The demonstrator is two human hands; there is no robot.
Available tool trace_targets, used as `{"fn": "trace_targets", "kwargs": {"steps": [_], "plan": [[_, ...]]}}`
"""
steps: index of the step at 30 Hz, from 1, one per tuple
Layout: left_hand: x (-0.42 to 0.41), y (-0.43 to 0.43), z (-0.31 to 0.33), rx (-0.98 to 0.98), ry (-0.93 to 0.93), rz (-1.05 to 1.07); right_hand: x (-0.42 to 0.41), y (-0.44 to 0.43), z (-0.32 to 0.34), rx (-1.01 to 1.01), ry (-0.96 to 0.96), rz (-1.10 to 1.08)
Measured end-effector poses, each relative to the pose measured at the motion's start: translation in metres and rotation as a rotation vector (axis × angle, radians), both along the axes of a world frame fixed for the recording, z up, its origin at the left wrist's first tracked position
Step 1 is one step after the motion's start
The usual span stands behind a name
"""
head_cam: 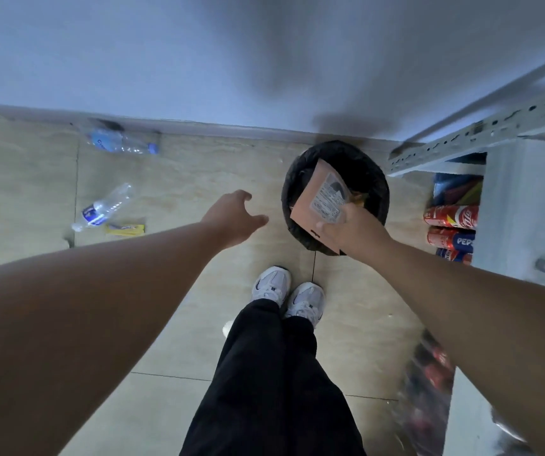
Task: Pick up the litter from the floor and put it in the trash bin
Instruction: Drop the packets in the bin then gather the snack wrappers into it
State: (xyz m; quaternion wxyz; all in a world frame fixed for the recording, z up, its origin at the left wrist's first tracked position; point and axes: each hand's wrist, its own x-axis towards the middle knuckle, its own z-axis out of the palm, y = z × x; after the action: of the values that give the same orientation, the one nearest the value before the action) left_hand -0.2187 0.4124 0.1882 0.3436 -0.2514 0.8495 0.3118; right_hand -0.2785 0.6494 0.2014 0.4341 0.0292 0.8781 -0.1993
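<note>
1. Bare left hand (231, 216) hovers over the floor, fingers spread, empty.
2. Right hand (353, 232) pinches a flat pink paper packet (322, 199) above the round black-lined trash bin (289, 192).
3. Two clear plastic bottles (103, 207) and what seems a yellow wrapper (125, 229) lie on the tiles.

Your feet (289, 296) stand at the centre. The trash bin (300, 179) sits on the floor at one o'clock, against the wall, with a shelf unit (527, 199) just beside it at two to three o'clock; cans (451, 217) lie stacked in its lower bay. Your right hand (353, 230) holds a flat packet (320, 195) over the bin's mouth. Your left hand (234, 215) hangs over bare floor at twelve. At ten o'clock a bottle (103, 207) lies with a wrapper (125, 229) just beside it; farther off at eleven, another bottle (119, 143) lies near the wall.
</note>
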Motion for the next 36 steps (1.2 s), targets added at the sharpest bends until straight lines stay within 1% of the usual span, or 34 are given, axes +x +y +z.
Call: {"fn": "trace_targets", "kwargs": {"steps": [2, 5, 8, 13, 19, 23, 26, 29, 32, 36], "plan": [[0.021, -0.021, 0.014, 0.001, 0.007, 0.068, 0.000, -0.029, 0.012, 0.032, -0.013, 0.108], [0.063, -0.053, 0.031, -0.001, -0.016, 0.214, 0.005, -0.075, 0.028, 0.015, -0.041, 0.292], [0.112, -0.079, 0.045, 0.006, -0.044, 0.373, 0.017, -0.118, 0.042, -0.018, -0.079, 0.341], [0.198, -0.109, 0.062, 0.050, -0.084, 0.665, 0.046, -0.189, 0.057, -0.040, -0.139, 0.545], [0.293, -0.126, 0.068, 0.095, -0.094, 0.928, 0.097, -0.264, 0.060, 0.008, -0.132, 0.798], [0.340, -0.141, 0.062, 0.124, -0.104, 1.037, 0.127, -0.310, 0.056, 0.024, -0.148, 0.882], [0.365, -0.159, 0.062, 0.116, -0.103, 1.069, 0.145, -0.346, 0.056, 0.038, -0.147, 0.932], [0.383, -0.185, 0.063, 0.117, -0.089, 1.119, 0.158, -0.384, 0.058, 0.044, -0.125, 0.928], [0.398, -0.213, 0.063, 0.114, -0.100, 1.153, 0.168, -0.415, 0.058, 0.010, -0.135, 0.922], [0.407, -0.241, 0.053, 0.105, -0.134, 1.165, 0.174, -0.446, 0.048, -0.020, -0.133, 0.987]]}}
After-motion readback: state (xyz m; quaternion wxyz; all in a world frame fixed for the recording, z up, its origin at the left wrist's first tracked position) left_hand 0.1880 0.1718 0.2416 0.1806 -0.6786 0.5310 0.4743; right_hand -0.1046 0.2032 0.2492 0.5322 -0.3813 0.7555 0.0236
